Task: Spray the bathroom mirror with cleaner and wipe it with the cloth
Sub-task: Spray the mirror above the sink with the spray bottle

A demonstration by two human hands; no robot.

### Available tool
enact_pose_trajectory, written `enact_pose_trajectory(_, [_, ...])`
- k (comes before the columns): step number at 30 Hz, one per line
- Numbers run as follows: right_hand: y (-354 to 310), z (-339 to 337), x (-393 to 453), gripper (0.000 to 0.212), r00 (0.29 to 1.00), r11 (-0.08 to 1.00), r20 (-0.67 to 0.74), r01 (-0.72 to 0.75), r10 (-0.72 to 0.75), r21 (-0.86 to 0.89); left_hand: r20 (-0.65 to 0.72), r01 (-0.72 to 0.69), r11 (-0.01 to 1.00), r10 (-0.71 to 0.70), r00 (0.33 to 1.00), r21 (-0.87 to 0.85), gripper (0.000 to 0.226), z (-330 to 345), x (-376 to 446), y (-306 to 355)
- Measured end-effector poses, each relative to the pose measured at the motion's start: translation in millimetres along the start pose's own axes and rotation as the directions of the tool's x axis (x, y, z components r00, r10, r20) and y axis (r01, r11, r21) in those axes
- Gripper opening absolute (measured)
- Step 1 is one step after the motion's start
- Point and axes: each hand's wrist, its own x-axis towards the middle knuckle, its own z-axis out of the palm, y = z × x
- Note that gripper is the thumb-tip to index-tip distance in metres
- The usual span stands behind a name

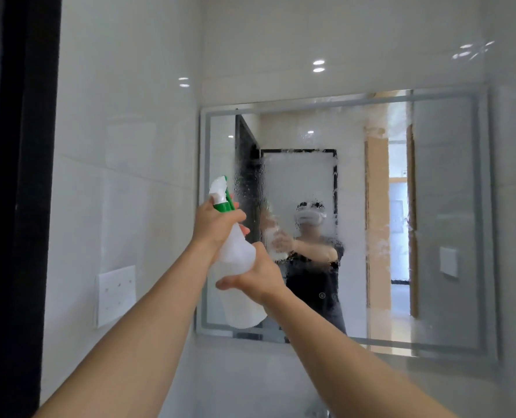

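Observation:
A rectangular wall mirror [440, 212] with a frosted border hangs ahead; droplets and white spray haze cover its left and middle glass. In front of its left part I hold up a translucent white spray bottle [238, 254] with a green-and-white trigger head. My left hand [214, 224] grips the bottle's neck, fingers round the trigger. My right hand [256, 276] cups the bottle's body from the right. The nozzle points at the mirror. No cloth is in view.
White glossy tiles cover the wall around the mirror. A white switch plate [116, 294] sits on the left wall below hand height. A dark door frame [12, 191] runs down the far left edge. The mirror reflects a person and a doorway.

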Motion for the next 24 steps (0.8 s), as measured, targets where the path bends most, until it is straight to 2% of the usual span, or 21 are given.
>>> enact_pose_trajectory(4, [-10.0,-27.0,7.8,0.073,0.997,0.999,-0.076,0.03,-0.028,0.028,0.068,-0.062,0.998,0.062,0.996,0.002,0.039,30.7,11.3,20.6])
enact_pose_trajectory(9, [-11.2,-70.1,-2.0,0.072,0.988,0.995,-0.141,0.066,-0.056,0.071,0.173,-0.112,0.994,0.109,0.979,0.008,0.032,79.6,9.4,34.0])
enact_pose_trajectory(15, [20.2,-107.0,-24.0,0.081,0.972,0.999,-0.235,0.009,-0.001,0.035,0.231,-0.067,0.998,0.061,0.971,0.015,0.028,129.6,-10.6,9.4])
enact_pose_trajectory(24, [81.1,-144.1,-73.5,0.071,0.939,0.989,-0.313,-0.134,0.145,0.055,0.404,0.061,0.998,-0.048,0.914,-0.02,0.036,184.7,-54.6,-47.8])
